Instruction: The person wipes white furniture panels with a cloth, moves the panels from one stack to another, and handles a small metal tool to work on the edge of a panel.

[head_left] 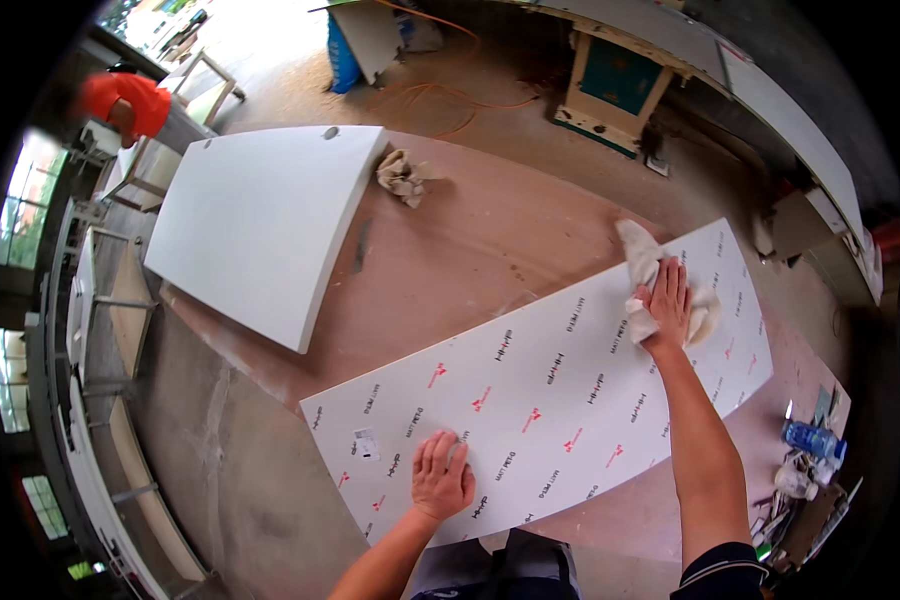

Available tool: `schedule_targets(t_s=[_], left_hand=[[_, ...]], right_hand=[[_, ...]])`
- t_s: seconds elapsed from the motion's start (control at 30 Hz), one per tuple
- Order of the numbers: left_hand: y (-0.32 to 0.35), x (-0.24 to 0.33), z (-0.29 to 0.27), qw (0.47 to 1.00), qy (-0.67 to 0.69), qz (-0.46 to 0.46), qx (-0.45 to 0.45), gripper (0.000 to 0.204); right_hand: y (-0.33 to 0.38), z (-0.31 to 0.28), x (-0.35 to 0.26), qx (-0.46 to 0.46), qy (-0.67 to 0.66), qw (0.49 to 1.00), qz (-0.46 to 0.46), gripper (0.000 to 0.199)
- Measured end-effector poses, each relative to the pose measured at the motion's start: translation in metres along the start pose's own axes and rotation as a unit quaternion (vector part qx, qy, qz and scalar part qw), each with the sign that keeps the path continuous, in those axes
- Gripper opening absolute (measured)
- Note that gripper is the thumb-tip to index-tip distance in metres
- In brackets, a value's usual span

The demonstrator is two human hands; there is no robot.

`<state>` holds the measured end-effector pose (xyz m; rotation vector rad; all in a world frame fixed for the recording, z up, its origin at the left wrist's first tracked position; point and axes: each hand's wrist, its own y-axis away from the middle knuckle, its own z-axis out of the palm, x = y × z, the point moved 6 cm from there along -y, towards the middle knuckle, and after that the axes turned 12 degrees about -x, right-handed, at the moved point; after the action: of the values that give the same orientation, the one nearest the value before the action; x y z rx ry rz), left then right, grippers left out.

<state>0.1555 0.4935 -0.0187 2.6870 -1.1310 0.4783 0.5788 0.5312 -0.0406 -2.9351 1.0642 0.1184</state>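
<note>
A long white panel with printed film lies slantwise on the brown work table in front of me. My left hand rests on its near left part, fingers stretched out and nothing in them. Close by is a small white label. Toward the panel's far right end, my right hand holds a cream rag against the surface; cloth sticks out on both sides of the fingers. What lies under that palm is hidden.
A plain white panel lies at the table's far left, beside a crumpled beige rag. A blue-tinted bottle and tools crowd the right edge. A person in orange stands far left; an orange cable crosses the floor.
</note>
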Motion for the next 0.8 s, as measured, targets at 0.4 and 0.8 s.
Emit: schedule_targets(t_s=[0.4,0.8], left_hand=[[0.001,0.000,0.010,0.998,0.020,0.031,-0.056,0.040],[-0.001,0.000,-0.006,0.998,0.040,0.035,-0.036,0.039]], right_hand=[[0.184,0.046,-0.367,-0.241,-0.255,0.787,-0.507,0.064],[0.001,0.017,-0.070,-0.008,0.036,0.998,-0.043,0.065]])
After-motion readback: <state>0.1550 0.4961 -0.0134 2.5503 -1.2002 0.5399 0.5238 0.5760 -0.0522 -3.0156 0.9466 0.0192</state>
